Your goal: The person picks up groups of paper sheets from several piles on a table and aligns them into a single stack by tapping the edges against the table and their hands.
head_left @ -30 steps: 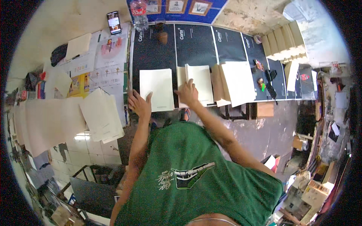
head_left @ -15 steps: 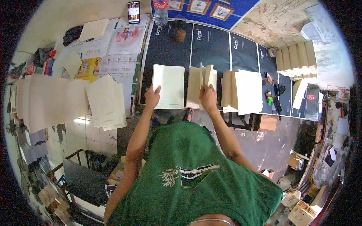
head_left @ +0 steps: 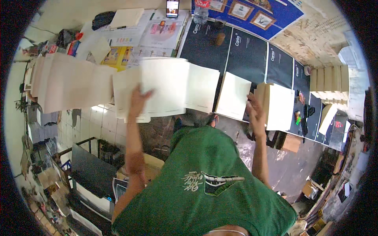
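My left hand (head_left: 138, 103), smeared by motion, is at the left edge of some cream paper sheets (head_left: 167, 80), its thumb over them. These sheets overlap the pile of loose cream paper on the left. Just right of them lies a flat cream sheet (head_left: 201, 87), partly covered. A cream stack (head_left: 233, 96) rests on the black-covered table in front of me. My right hand (head_left: 256, 112) hovers between that stack and a thicker, fanned cream stack (head_left: 280, 106); its fingers are apart and nothing shows in them.
Long fanned piles of cream paper (head_left: 73, 84) spread along the left. A phone (head_left: 172, 8), a plastic bottle (head_left: 201, 15) and a brown drink glass (head_left: 217, 38) stand at the back of the black table covering (head_left: 248, 55). More paper stacks (head_left: 330, 84) are at the far right.
My left hand has carried cream sheets leftward over the left pile. My right hand has let go of the folded-up sheets in the middle and moved right. The view has shifted left.
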`<state>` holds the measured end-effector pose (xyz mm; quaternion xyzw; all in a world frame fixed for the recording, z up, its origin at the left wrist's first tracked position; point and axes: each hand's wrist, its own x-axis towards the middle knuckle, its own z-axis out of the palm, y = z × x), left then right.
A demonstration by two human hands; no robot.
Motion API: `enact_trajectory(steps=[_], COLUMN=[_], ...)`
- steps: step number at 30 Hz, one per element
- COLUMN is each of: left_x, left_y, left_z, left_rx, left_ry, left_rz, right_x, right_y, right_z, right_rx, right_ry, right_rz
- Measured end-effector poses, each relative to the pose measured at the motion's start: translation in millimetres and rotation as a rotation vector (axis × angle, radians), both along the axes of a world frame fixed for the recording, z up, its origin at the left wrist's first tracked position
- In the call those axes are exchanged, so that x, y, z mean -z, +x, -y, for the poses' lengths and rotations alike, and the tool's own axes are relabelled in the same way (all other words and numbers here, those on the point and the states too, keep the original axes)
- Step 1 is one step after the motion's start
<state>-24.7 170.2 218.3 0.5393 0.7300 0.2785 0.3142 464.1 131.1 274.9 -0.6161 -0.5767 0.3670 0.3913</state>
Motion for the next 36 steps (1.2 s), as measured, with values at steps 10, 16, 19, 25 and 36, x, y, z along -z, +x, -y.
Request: enact_trajectory(steps=[10, 16, 19, 25, 36], left_x=[25, 46, 35, 78, 105], left_y=[-187, -88, 36, 184, 203], left_z=[1, -26, -43, -41, -30], left_rx=[-0.053, -0.241, 0.064, 0.390, 0.396], left_ry=[-0.270, 0.326, 0.420, 0.248, 0.391], left_rz=[-0.206, -0.561, -0.080, 0.185, -0.021], right_x=[-53, 3, 23, 39, 22], right_y=[18, 89, 102, 117, 128], right_z=[8, 2, 6, 14, 16], right_rx=[0.189, 0.369, 0.382, 0.365, 0.186], right_ry=[-0.136, 0.058, -0.040, 0.075, 0.004], right_rz=[0.173, 0.955, 1.000, 0.912, 0.898])
